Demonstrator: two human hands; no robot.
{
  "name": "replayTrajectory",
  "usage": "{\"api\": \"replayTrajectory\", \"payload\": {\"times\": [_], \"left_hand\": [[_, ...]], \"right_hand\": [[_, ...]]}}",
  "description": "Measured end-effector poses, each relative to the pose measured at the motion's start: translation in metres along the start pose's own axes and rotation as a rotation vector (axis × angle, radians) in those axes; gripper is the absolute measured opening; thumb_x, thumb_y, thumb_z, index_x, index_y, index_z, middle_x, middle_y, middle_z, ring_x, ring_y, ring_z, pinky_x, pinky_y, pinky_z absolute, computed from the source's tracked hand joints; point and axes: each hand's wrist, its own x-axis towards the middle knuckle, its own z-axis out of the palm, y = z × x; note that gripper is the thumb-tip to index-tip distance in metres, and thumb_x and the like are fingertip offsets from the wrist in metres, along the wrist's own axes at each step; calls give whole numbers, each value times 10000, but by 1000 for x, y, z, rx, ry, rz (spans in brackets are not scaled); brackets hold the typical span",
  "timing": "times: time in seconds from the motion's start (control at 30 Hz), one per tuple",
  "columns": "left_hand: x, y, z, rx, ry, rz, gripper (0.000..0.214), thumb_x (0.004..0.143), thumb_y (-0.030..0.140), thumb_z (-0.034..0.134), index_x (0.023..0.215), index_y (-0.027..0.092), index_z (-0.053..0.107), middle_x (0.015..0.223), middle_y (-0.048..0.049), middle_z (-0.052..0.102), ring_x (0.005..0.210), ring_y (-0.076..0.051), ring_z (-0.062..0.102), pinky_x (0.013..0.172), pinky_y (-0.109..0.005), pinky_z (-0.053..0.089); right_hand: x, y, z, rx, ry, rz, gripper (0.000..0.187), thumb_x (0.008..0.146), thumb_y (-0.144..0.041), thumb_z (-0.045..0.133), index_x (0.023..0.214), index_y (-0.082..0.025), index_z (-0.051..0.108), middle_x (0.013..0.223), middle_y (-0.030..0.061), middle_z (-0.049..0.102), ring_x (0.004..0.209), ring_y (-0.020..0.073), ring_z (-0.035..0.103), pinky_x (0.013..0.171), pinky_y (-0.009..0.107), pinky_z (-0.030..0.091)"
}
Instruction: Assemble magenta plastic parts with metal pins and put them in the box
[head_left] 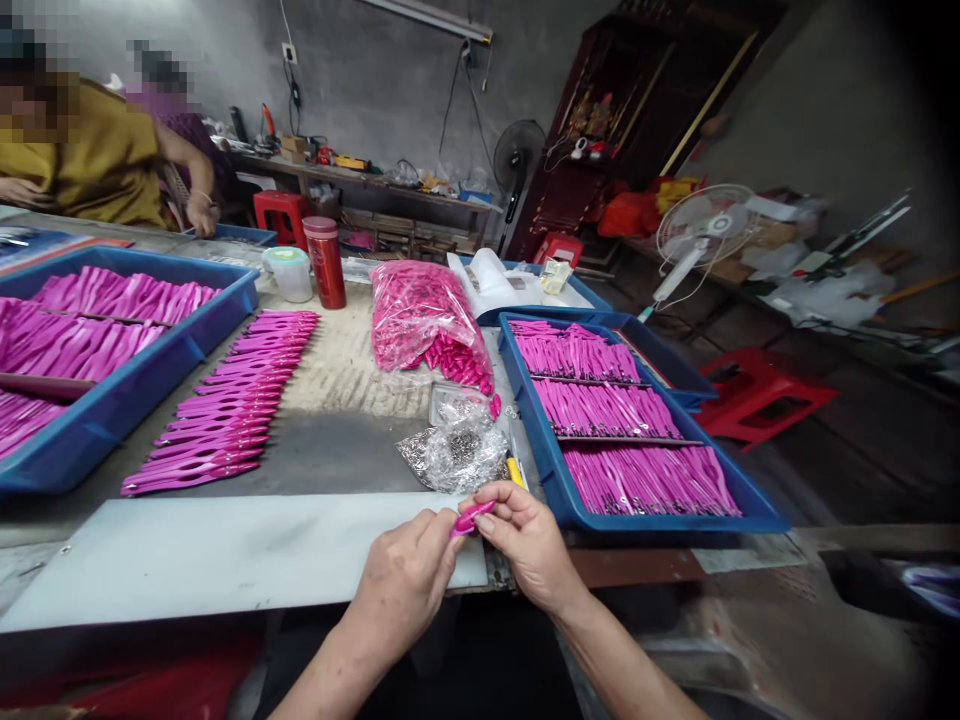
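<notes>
Between my two hands, above the front edge of the worktable, is a small glossy pink plastic piece (474,517). My left hand (409,565) pinches its left end, and part of the piece is hidden by those fingers. The fingers of my right hand (529,545) are closed on its right end. Just beyond lies an open clear plastic bag of small metal parts (465,445). Further back sits a large bag of pink pieces (427,315), some spilling from its mouth. To the left, long pink plastic pieces (225,400) lie in an overlapping row.
A blue tray (570,490) of pink pieces stands at right, another blue tray (142,385) at left. A white board (225,560) lies along the front edge. A yellow-handled tool (515,471), red tumbler (324,265) and lidded tub (289,275) are on the table. Two people sit at far left.
</notes>
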Motion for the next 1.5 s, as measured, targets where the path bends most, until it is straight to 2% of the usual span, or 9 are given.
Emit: {"api": "replayTrajectory", "payload": {"times": [0.17,0.33,0.43,0.6,0.93,1.33,1.5], "left_hand": [[-1,-1,-3,69,-13,47,191,868,193,329,879,157,516,622,-8,517,514,-108,503,490,-203,424],[-1,-2,-6,120,-39,100,172,862,181,346,913,147,506,640,-12,514,517,-111,496,489,-209,422],[0,-2,-7,150,-62,114,154,859,179,357,882,152,507,625,-3,495,515,-115,488,480,-215,408],[1,-1,-10,179,-77,135,166,859,166,347,821,159,509,611,4,477,504,-109,472,469,-213,384],[3,2,-13,204,-124,144,156,854,155,348,826,160,501,607,3,480,497,-119,467,454,-225,372],[7,2,-12,243,-34,111,211,879,209,313,852,164,518,591,5,495,469,-102,471,437,-204,375],[6,0,-13,201,-46,130,175,868,189,341,869,154,512,597,5,494,486,-116,474,446,-221,377]], "right_hand": [[-1,-4,-8,-220,-88,-46,178,686,-288,663,795,-183,569,772,14,633,731,134,592,695,252,471],[0,-19,-17,-676,-235,-203,160,764,-256,579,902,-187,625,813,23,637,744,146,578,689,253,455],[1,-27,-15,-824,-313,-290,177,804,-261,531,930,-208,643,837,25,653,766,153,586,703,254,453],[0,-26,-12,-864,-349,-312,184,824,-261,505,933,-217,646,823,18,656,754,144,592,692,238,448],[-2,-22,-13,-850,-370,-335,182,829,-253,501,938,-223,643,827,14,661,752,142,586,701,240,445],[-4,-10,-13,-780,-213,-357,166,808,-239,534,928,-237,649,801,9,671,730,154,607,658,246,470],[-1,-14,-16,-786,-261,-330,158,800,-239,547,917,-225,652,802,7,670,713,145,605,660,234,461]]}}
